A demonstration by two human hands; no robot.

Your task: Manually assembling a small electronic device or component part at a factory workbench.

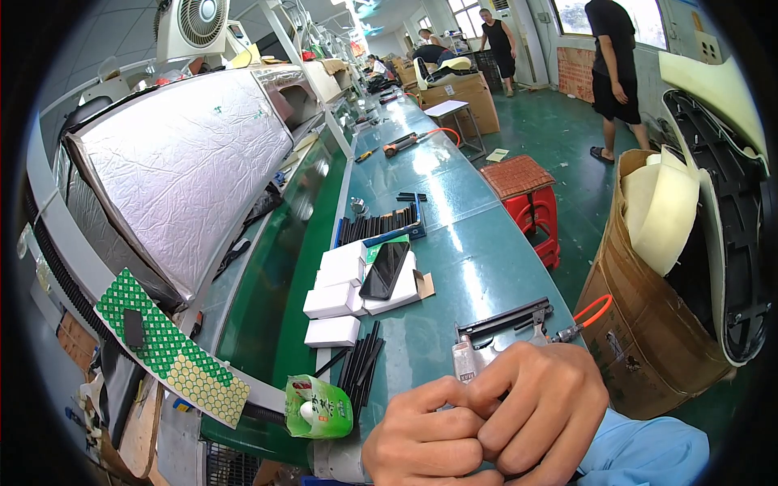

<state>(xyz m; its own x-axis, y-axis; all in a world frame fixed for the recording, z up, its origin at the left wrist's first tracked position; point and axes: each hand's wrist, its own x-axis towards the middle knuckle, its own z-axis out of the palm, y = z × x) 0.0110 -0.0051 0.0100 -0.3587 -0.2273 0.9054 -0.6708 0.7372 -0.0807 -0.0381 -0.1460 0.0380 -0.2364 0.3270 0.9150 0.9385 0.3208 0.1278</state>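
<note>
My left hand (429,441) and my right hand (543,405) are closed and pressed together at the near end of the bench, knuckles up. Whatever they hold, if anything, is hidden behind the fingers. Just beyond my right hand lies a grey air staple gun (468,360) with an orange hose (596,309); my fingers cover part of it. Loose black staple strips (362,373) lie left of it, beside stacked small white boxes (332,332). A black phone (385,271) rests on the boxes. Nearest my left hand stands a cut-open green drink carton (336,413).
A green belt (279,356) runs along the bench's left. Farther up lie a tray of black strips (420,229) and another air tool (399,146). To the right stand red stools (535,223) and a big cardboard box (648,356) with foam pieces. Several people are farther off.
</note>
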